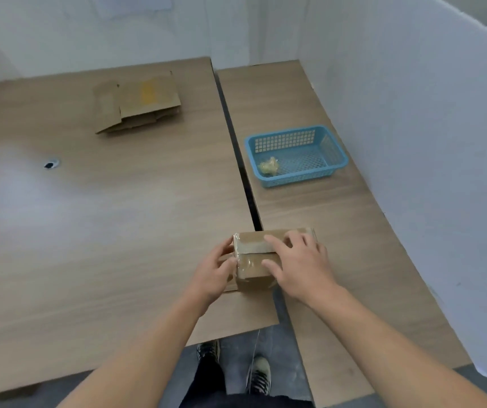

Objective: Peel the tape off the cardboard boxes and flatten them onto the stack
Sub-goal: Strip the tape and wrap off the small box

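A small brown cardboard box (254,260) sealed with clear tape sits near the front, across the gap between the two tables. My left hand (214,273) holds its left end, fingers curled against the side. My right hand (298,265) lies over the box top, with fingertips touching the taped seam. A stack of flattened cardboard (140,103) lies at the far side of the left table.
A blue plastic basket (324,142) on the right table holds a crumpled wad of tape (269,166). A dark gap (237,148) divides the two wooden tables. White partition walls (413,113) close in the back and right. My feet show below the table edge.
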